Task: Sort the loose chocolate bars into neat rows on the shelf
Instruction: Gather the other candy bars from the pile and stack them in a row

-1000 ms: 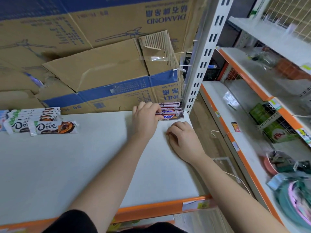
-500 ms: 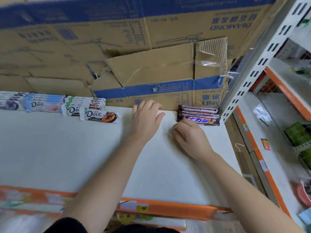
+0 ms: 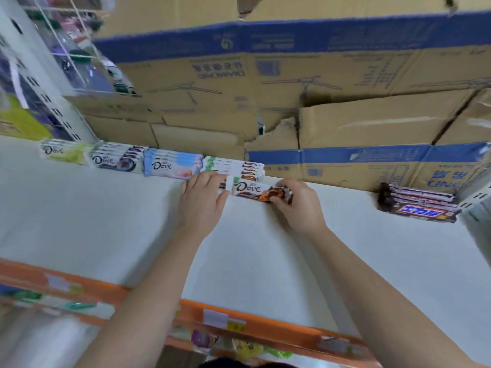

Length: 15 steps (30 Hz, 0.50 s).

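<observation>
Mostly done: four bar stacks (image 3: 172, 164) line the back of the shelf (image 3: 119, 235), and dark bars (image 3: 417, 207) sit stacked at far right. One loose bar (image 3: 251, 189) lies just before the fourth stack (not yet on it). The left hand (image 3: 203, 195) pinches its left end, and the right hand (image 3: 299, 204) curls its fingers round the right end. The shelf is white and orange-edged, with cardboard boxes (image 3: 358, 126) behind.

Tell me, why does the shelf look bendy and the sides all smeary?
Head view: the wide lens bows the shelf and its front edge. The left side and bottom corners are smeared, probably by head motion. The Dove bar in the middle stays sharp enough to read. The light is soft and even.
</observation>
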Each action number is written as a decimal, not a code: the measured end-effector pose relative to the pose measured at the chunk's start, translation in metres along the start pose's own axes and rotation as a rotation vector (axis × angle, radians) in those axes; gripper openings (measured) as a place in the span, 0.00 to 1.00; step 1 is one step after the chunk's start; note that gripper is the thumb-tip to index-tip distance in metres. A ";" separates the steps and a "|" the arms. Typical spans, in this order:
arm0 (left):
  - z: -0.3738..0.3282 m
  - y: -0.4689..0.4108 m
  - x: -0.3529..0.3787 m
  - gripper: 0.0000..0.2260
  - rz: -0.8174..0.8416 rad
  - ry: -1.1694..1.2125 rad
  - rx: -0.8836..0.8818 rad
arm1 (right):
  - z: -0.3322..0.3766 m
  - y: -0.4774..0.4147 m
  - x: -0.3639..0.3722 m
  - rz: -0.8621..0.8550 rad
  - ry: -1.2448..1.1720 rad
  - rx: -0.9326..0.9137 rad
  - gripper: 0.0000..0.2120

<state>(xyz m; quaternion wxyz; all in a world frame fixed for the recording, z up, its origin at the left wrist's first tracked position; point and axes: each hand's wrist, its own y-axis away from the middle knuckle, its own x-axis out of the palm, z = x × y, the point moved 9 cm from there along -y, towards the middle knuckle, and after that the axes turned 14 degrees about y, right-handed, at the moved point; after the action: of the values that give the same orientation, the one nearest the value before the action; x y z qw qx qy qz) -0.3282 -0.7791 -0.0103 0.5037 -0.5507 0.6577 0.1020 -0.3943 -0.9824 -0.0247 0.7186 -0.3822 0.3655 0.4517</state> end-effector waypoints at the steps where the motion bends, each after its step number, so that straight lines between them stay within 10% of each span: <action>1: 0.011 0.000 -0.004 0.14 0.008 0.021 -0.001 | 0.006 -0.002 0.004 -0.011 -0.001 0.019 0.11; 15: 0.069 -0.004 -0.028 0.20 0.082 0.058 0.053 | 0.068 -0.015 0.023 -0.152 0.026 0.065 0.07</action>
<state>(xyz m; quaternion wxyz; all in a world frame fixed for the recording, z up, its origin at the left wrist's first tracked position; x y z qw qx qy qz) -0.2899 -0.7158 -0.0195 0.4941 -0.5125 0.6966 0.0892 -0.3604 -0.9185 -0.0108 0.7580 -0.3911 0.3594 0.3786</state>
